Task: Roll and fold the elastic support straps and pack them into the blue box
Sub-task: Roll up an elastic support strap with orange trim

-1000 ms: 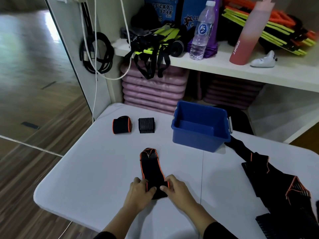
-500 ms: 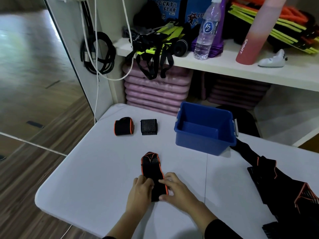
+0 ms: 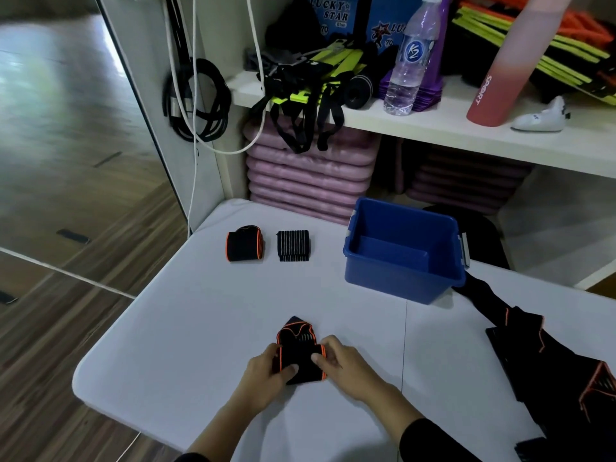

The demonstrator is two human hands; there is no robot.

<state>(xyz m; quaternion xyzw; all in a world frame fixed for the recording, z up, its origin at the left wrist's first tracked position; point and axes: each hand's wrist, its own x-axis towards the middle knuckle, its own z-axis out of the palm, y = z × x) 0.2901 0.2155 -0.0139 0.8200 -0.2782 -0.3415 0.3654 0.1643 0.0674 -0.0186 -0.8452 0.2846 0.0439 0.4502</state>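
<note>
Both hands, left [image 3: 266,371] and right [image 3: 340,365], grip the rolled strap [image 3: 300,358] near counter [image 3: 166,328] front edge; blue box [image 3: 403,255] toward back edge.

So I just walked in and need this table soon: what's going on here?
A person is rolling up a black and orange strap on the white table. The left hand and right hand both grip the roll, whose far end is not yet rolled in. A finished roll and a folded ribbed strap lie farther back. The blue box shows nothing inside, and a pile of unrolled straps waits at the right.
</note>
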